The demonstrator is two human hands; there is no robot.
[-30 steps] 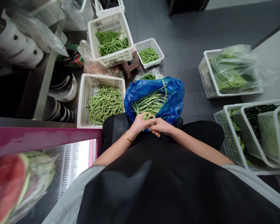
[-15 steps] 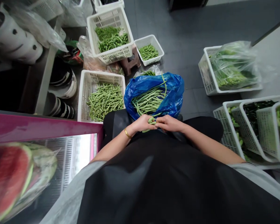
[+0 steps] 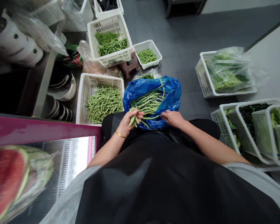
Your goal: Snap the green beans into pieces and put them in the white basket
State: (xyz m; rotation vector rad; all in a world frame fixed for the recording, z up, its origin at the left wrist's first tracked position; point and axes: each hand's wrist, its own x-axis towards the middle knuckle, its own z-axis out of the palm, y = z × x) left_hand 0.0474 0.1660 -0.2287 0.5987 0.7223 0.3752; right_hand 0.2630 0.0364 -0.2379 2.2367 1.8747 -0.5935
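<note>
My left hand point(image 3: 128, 120), palm turned up and fingers curled, holds a small bunch of short green bean pieces point(image 3: 133, 120) over the near left rim of the blue plastic bag point(image 3: 175, 93). Long green beans point(image 3: 149, 101) fill that bag, which sits between my knees; one stands up along its far side. Another long bean point(image 3: 152, 117) stretches across the near opening toward my right hand point(image 3: 171, 118). My right fingers are pinched at its end, by the bag's near right edge. Left of the bag, a white basket point(image 3: 80, 102) holds many short bean pieces point(image 3: 105, 104).
A white basket point(image 3: 128, 57) of green peppers rests on a stool point(image 3: 130, 65), beside a smaller basket point(image 3: 159, 56) of short beans. At right stand a basket point(image 3: 202, 77) with bagged greens and several vegetable baskets point(image 3: 247, 133). A pink-edged counter point(image 3: 44, 130) with cut watermelon point(image 3: 8, 177) is at left.
My hands, together before, have moved apart. The left went left and farther out with the bean pieces, opening somewhat to show them; the right moved slightly right.
</note>
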